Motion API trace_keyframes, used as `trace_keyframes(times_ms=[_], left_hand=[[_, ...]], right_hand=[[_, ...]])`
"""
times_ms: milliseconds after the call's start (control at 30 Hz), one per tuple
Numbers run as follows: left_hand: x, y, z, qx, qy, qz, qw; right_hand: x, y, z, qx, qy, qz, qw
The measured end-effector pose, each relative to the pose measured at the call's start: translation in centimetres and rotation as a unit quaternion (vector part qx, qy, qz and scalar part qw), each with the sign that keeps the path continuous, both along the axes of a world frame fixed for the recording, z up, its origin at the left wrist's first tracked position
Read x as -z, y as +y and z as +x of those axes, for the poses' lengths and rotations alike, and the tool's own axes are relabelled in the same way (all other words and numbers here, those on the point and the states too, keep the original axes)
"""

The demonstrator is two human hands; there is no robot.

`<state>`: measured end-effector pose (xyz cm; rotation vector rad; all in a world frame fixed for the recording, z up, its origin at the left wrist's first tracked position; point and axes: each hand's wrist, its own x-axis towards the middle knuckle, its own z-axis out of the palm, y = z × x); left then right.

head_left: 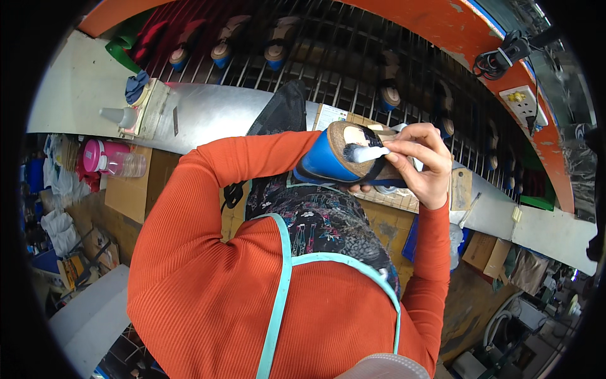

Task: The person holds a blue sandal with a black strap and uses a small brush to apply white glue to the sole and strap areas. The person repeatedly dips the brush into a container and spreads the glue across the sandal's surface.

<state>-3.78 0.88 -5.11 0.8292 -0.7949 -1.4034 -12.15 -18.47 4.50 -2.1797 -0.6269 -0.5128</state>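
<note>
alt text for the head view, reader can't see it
A person's right hand holds a white brush to the tan end of a blue shoe form, the mostly hidden left hand showing beneath. Similar forms sit on a rack of metal rods beyond.

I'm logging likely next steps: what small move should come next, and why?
Probably a short stroke of the brush across the brown face of the blue-sided shoe form: the right hand pinches the brush, its dark bristles lie over that face, and the left hand's fingertips show beneath the form.
</note>
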Motion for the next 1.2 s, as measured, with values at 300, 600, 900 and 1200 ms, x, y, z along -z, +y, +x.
trace_keyframes(times_ms=[300,600,900,1200], left_hand=[[6.3,-6.0,-3.6,0.524,0.599,-0.07,0.601],[6.6,-5.3,-3.4,0.514,0.595,-0.086,0.612],[6.8,-5.2,-3.2,0.506,0.597,-0.078,0.618],[6.3,-5.6,-1.6,0.486,0.578,-0.035,0.654]], right_hand=[[-0.3,-0.6,2.6,-0.122,0.068,-0.029,0.99],[0.2,-1.1,3.0,-0.164,0.101,-0.064,0.979],[-2.9,-1.8,4.2,-0.2,0.123,-0.19,0.953],[-5.2,-4.2,4.7,-0.17,0.165,-0.148,0.96]])
